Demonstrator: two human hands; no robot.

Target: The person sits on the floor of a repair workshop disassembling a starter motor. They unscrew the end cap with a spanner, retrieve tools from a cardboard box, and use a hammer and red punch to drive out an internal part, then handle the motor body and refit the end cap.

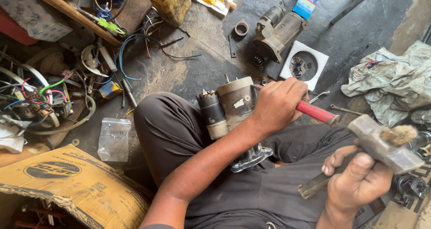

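Gripping red-handled tool [314, 111] w/ left hand [278, 104], fist tight round handle, tip against starter motor [229, 110] resting on lap, centre of scene. Holding hammer [375, 148] in right hand [357, 182], fingers wrapped on shaft, head raised at near right. Second starter motor [278, 31] lying on floor [188, 71], far side, beside white square pkg [314, 53]. Rag [390, 85] at far right, wires [40, 94] left.

Two hands are in view, the left hand [278, 104] and the right hand [359, 182]. There are two starter motors: one [229, 106] on the lap, one [276, 33] on the floor. One hammer [381, 143], one red-handled tool [314, 111], one small metal ring [241, 29], one white square tile [314, 53], one clear plastic bag [114, 139], one cardboard box [67, 184], one crumpled rag [395, 83].
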